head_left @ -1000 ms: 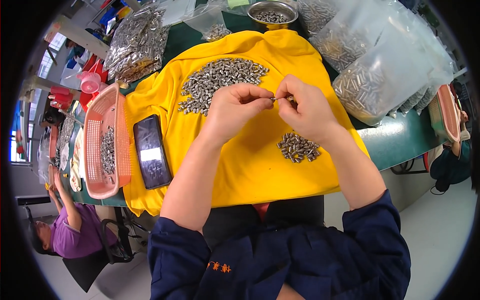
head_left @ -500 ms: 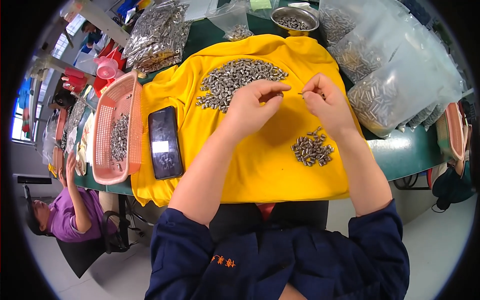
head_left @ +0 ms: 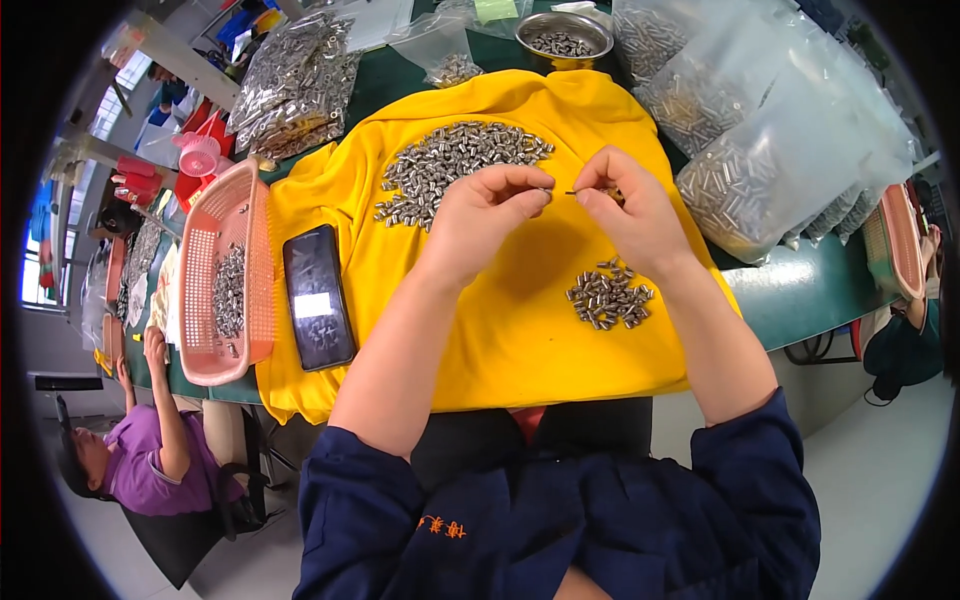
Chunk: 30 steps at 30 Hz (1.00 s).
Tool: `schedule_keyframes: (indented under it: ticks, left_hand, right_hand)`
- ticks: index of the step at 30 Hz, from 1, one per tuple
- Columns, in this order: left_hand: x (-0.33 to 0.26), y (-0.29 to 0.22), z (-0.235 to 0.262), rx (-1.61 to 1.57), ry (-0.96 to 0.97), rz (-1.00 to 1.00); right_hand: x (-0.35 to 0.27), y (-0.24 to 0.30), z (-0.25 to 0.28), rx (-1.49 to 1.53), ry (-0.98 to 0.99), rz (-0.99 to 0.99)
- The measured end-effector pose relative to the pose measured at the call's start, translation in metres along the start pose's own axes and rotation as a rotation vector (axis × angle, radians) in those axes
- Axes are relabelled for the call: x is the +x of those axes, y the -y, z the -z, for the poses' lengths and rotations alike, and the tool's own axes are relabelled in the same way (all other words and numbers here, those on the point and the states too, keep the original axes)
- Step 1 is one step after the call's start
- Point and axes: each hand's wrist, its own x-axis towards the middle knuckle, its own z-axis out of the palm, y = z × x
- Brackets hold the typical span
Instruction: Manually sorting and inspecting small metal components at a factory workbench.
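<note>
Left hand (head_left: 487,213) and right hand (head_left: 628,205) are raised just above the middle of the yellow cloth (head_left: 500,320), fingertips facing each other with a slight gap. Left hand: thumb and forefinger pinched shut on a small metal sleeve (head_left: 545,194), other fingers curled. Right hand: fingers pinched narrow on a thin dark pin (head_left: 574,193), its tip pointing at the sleeve; whether tip and sleeve touch cannot be told. Beyond the left hand, toward the far edge of the cloth, lies a large heap of metal sleeves (head_left: 455,165). Below the right hand, near the cloth's right edge, lies a small pile of sleeves (head_left: 608,298). A black phone (head_left: 318,297) rests flat on the cloth's left edge; just beside it, a pink perforated basket (head_left: 225,275) with more sleeves sits at the left of the green bench (head_left: 810,290). Clear bags of parts (head_left: 770,150) stand at the bench's far right; a steel bowl (head_left: 563,35) at the far edge.
</note>
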Motion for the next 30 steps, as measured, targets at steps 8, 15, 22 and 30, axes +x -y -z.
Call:
schedule_keyframes:
  ticks: [8,15,22,30]
  left_hand:
    - [-0.005,0.000,-0.006,-0.221,0.021,0.027]
    - [-0.004,0.000,-0.008,-0.108,0.015,0.020]
    - [-0.002,0.003,-0.007,0.109,-0.026,-0.086]
    - [-0.004,-0.002,-0.011,0.284,-0.087,-0.228]
  right_hand:
    - [-0.003,0.007,-0.002,0.020,0.037,0.012]
    - [-0.004,0.009,-0.004,-0.047,0.016,0.020]
    - [-0.002,0.004,-0.011,-0.296,-0.052,0.088]
    - [-0.002,0.001,-0.007,-0.051,-0.031,-0.085]
